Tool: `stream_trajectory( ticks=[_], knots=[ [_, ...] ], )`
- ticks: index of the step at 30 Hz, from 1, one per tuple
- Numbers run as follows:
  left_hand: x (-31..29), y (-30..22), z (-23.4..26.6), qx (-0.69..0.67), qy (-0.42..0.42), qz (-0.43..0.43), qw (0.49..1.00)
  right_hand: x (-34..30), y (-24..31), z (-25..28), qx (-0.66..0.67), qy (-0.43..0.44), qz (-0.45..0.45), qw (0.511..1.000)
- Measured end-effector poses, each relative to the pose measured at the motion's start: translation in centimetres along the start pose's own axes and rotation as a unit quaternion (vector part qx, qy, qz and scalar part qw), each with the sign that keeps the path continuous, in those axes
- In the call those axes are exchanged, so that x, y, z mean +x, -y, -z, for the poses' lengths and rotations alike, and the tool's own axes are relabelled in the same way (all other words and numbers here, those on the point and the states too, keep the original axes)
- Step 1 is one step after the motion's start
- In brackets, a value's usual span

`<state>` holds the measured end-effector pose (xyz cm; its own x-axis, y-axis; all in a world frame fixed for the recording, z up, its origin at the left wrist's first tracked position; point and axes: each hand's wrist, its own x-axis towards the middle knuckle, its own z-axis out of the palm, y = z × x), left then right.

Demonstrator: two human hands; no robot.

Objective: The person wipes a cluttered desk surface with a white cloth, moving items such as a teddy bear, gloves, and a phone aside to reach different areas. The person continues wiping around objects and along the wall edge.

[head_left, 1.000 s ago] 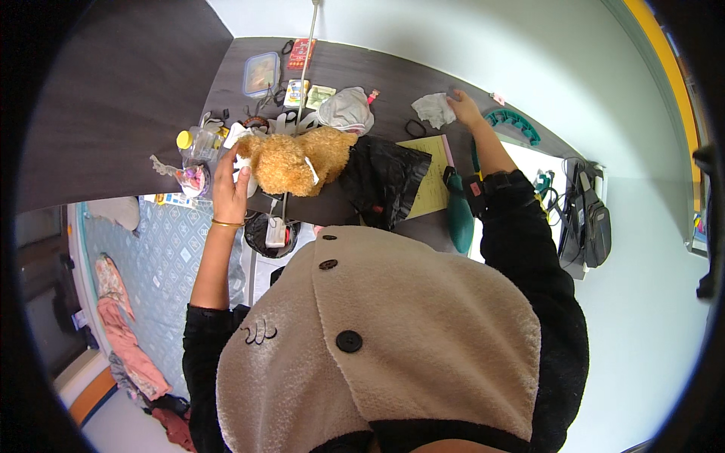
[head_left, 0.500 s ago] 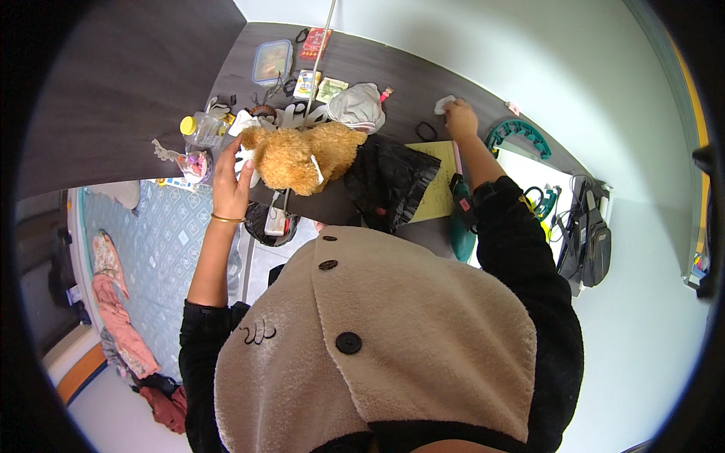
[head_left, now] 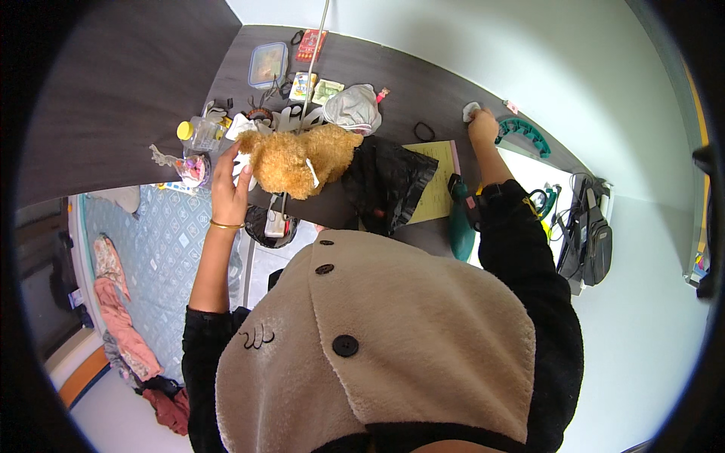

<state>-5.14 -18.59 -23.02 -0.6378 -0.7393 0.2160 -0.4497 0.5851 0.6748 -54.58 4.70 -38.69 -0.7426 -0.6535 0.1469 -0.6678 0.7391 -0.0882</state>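
Note:
My right hand [head_left: 484, 127] is closed on a crumpled white tissue [head_left: 470, 112], pressed to the dark desktop near the wall. My left hand [head_left: 229, 183] has its fingers stretched out and apart, resting against the left end of a fluffy golden-brown plush toy [head_left: 283, 162]. The toy lies on its side with a white tag showing. Close behind it are white gloves [head_left: 291, 118] and a grey cloth pouch [head_left: 353, 109]. A black plastic bag [head_left: 381, 177] adjoins the toy's right end, partly over a yellow paper sheet [head_left: 432, 192].
Left of the toy stand a yellow-capped clear bottle [head_left: 202, 134] and a small jar [head_left: 194, 170]. A lidded food box [head_left: 268, 64] and red packet [head_left: 310, 45] lie at the back. A black hair tie [head_left: 424, 132] and green headband [head_left: 523, 134] flank my right hand. A cable [head_left: 314, 64] hangs over the desk.
My right hand has slid the tissue rightward along the desk, away from the black hair tie and closer to the green headband. My left hand remains at the toy.

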Motion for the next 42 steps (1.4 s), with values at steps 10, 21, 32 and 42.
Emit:
stream_trajectory(
  ticks=[10, 21, 32, 42],
  knots=[
    [-0.1, -0.5, -0.3, 0.014, 0.026, -0.004, 1.000, 0.7, -0.5, -2.4, 0.070, -0.016, -0.006, 0.997],
    [-0.1, -1.5, -1.3, 0.022, 0.049, -0.039, 0.998, 7.1, 7.4, -4.8, -0.004, 0.024, -0.036, 0.999],
    [-0.6, -2.9, 0.1, 0.055, 0.044, -0.015, 0.997, 12.5, 21.1, -5.8, 0.131, -0.005, 0.234, 0.963],
    [-1.0, -2.2, -0.4, 0.012, 0.044, -0.002, 0.999, 9.2, 12.2, -5.0, 0.174, 0.022, 0.380, 0.908]
  ],
)
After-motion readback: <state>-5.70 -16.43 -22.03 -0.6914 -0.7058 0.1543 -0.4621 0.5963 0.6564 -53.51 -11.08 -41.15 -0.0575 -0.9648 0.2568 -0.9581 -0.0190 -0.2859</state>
